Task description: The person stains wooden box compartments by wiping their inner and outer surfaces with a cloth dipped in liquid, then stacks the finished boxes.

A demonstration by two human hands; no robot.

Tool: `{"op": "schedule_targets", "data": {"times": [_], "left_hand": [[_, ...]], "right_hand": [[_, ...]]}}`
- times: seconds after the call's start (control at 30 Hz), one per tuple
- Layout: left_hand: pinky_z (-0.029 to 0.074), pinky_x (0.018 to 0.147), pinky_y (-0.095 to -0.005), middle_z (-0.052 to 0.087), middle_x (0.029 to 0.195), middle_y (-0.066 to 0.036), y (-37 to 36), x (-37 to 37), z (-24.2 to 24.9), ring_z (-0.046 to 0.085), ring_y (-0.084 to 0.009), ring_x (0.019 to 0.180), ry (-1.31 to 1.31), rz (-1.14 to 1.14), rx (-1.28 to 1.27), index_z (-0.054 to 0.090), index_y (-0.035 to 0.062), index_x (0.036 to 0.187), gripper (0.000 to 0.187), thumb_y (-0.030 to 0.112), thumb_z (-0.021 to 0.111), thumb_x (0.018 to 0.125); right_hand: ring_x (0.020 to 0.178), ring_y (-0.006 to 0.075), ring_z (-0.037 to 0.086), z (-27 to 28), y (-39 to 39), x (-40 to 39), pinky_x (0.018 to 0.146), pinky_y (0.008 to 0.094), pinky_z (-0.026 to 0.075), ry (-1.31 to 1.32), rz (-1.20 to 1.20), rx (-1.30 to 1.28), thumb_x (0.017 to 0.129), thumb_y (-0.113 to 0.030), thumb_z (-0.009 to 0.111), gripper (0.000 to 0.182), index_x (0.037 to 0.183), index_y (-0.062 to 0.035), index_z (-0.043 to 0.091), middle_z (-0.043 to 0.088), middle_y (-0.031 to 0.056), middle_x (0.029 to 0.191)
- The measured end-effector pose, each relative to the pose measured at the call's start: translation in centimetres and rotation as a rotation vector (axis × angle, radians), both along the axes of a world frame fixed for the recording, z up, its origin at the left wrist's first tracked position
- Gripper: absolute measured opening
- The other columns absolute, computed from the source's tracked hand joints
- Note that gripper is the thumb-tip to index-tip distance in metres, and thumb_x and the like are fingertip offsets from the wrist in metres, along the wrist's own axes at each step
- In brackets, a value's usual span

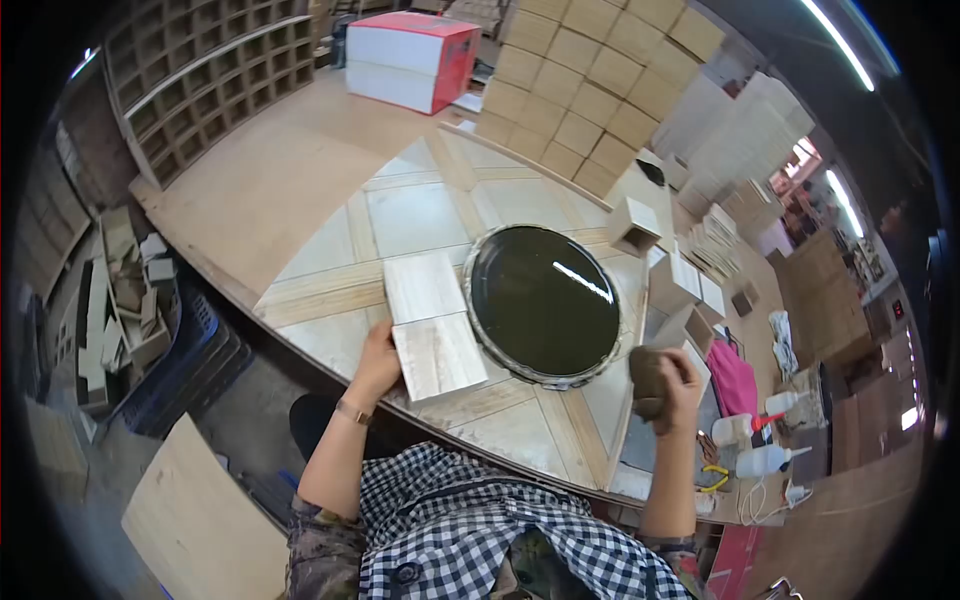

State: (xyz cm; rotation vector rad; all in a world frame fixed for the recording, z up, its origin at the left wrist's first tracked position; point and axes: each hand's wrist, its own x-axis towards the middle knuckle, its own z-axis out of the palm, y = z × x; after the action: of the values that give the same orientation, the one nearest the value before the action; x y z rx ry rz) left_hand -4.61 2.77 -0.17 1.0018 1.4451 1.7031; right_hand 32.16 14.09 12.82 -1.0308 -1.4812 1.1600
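Note:
My left hand (376, 365) is closed on the near side of a pale wooden box (440, 357), its fingers partly hidden by it. A second pale wooden box or block (425, 285) lies against the far side of that one, with a seam between them. Just right of the boxes is a round tray (468, 300) full of dark, shiny liquid (545, 305), reflecting a ceiling light. My right hand (682, 390) grips a brown, sponge-like lump (648, 382), off the tray's lower right edge.
The tiled board (410, 215) lies under the tray. Small wooden boxes (634, 226), a pink cloth (733, 378), squeeze bottles (762, 460) and yellow-handled pliers (713, 478) are to the right. Stacked boxes (585, 75) and a red-white carton (395, 62) stand behind. A blue crate (195, 325) is left.

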Motion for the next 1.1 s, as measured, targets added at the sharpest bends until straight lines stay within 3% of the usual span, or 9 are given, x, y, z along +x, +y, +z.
{"op": "schedule_targets", "data": {"times": [0.17, 0.37, 0.57, 0.63, 0.67, 0.77, 0.87, 1.0, 1.1], "left_hand": [[0.050, 0.079, -0.0297, 0.069, 0.097, -0.006, 0.3, 0.1, -1.0, 0.062, -0.0139, 0.088, 0.006, 0.009, 0.013, 0.063, 0.0020, 0.107, 0.027, 0.008, 0.069, 0.082], [0.051, 0.076, -0.0312, 0.069, 0.094, -0.009, 0.2, 0.1, -0.5, 0.065, -0.0176, 0.085, 0.116, 0.023, -0.027, 0.064, 0.0042, 0.107, 0.031, 0.010, 0.071, 0.078], [0.051, 0.075, -0.0279, 0.070, 0.093, -0.004, 0.0, 0.2, 1.1, 0.060, -0.0095, 0.083, 0.173, 0.032, -0.048, 0.065, 0.0008, 0.103, 0.021, 0.007, 0.068, 0.083], [0.051, 0.074, -0.0278, 0.069, 0.093, -0.004, 0.0, 0.2, 0.4, 0.060, -0.0095, 0.083, 0.197, 0.045, -0.025, 0.065, 0.0009, 0.104, 0.023, 0.008, 0.069, 0.082], [0.051, 0.075, -0.0341, 0.068, 0.091, -0.016, -0.1, 0.0, 0.2, 0.067, -0.0238, 0.085, 0.206, 0.019, 0.005, 0.065, 0.0033, 0.103, 0.027, 0.010, 0.070, 0.078], [0.051, 0.077, -0.0338, 0.069, 0.093, -0.015, -0.2, 0.3, 1.4, 0.067, -0.0240, 0.087, 0.100, 0.018, -0.096, 0.064, 0.0037, 0.107, 0.029, 0.009, 0.069, 0.078], [0.051, 0.080, -0.0325, 0.068, 0.100, -0.016, -0.2, 0.2, 1.5, 0.066, -0.0230, 0.092, 0.152, 0.014, -0.057, 0.062, 0.0020, 0.110, 0.032, 0.008, 0.069, 0.079], [0.050, 0.083, -0.0318, 0.067, 0.102, -0.016, -0.3, 0.2, 1.4, 0.065, -0.0212, 0.095, 0.098, -0.014, -0.058, 0.061, 0.0014, 0.111, 0.032, 0.007, 0.068, 0.080], [0.050, 0.083, -0.0318, 0.068, 0.101, -0.014, -0.3, 0.3, 1.0, 0.065, -0.0203, 0.095, 0.041, -0.032, -0.019, 0.061, 0.0018, 0.110, 0.032, 0.008, 0.069, 0.080]], "right_hand": [[0.074, 0.0211, 0.064, 1.2, -4.3, -13.0, 0.065, 0.0303, 0.052, -0.370, 0.452, 0.687, 0.078, -0.012, 0.072, 0.017, 0.093, -0.0057, 0.067, 0.065, 0.0094, 0.088], [0.067, 0.0251, 0.062, 0.4, -3.0, -22.7, 0.053, 0.0366, 0.050, -0.736, 0.485, 1.028, 0.077, -0.018, 0.069, 0.008, 0.080, -0.0133, 0.063, 0.056, 0.0068, 0.080], [0.067, 0.0338, 0.062, -1.4, 4.4, -30.5, 0.057, 0.0446, 0.050, -0.726, 0.351, 0.894, 0.082, -0.019, 0.064, 0.009, 0.083, -0.0105, 0.062, 0.057, 0.0122, 0.084], [0.066, 0.0301, 0.063, -0.1, 1.3, -28.0, 0.054, 0.0412, 0.050, -0.800, 0.544, 0.875, 0.080, -0.020, 0.066, 0.010, 0.081, -0.0114, 0.062, 0.057, 0.0106, 0.083], [0.064, 0.0272, 0.063, 0.0, -0.8, -25.9, 0.053, 0.0387, 0.050, -0.753, 0.646, 0.924, 0.079, -0.021, 0.067, 0.010, 0.080, -0.0123, 0.062, 0.057, 0.0090, 0.083], [0.061, 0.0200, 0.061, 1.1, -5.4, -20.4, 0.049, 0.0324, 0.049, -0.579, 0.821, 0.949, 0.074, -0.020, 0.071, 0.011, 0.077, -0.0147, 0.061, 0.057, 0.0049, 0.081], [0.059, 0.0187, 0.060, 1.5, -2.4, -21.5, 0.050, 0.0311, 0.049, -0.653, 0.773, 0.986, 0.071, -0.012, 0.073, 0.012, 0.079, -0.0143, 0.064, 0.058, 0.0035, 0.077], [0.066, 0.0316, 0.062, -1.3, 3.4, -30.5, 0.056, 0.0404, 0.050, -0.659, 0.381, 0.930, 0.079, -0.016, 0.068, 0.008, 0.082, -0.0095, 0.065, 0.060, 0.0118, 0.082], [0.066, 0.0337, 0.061, -0.9, 1.6, -32.9, 0.056, 0.0436, 0.050, -0.562, 0.567, 0.897, 0.079, -0.019, 0.068, 0.009, 0.082, -0.0102, 0.065, 0.060, 0.0117, 0.083]]}}
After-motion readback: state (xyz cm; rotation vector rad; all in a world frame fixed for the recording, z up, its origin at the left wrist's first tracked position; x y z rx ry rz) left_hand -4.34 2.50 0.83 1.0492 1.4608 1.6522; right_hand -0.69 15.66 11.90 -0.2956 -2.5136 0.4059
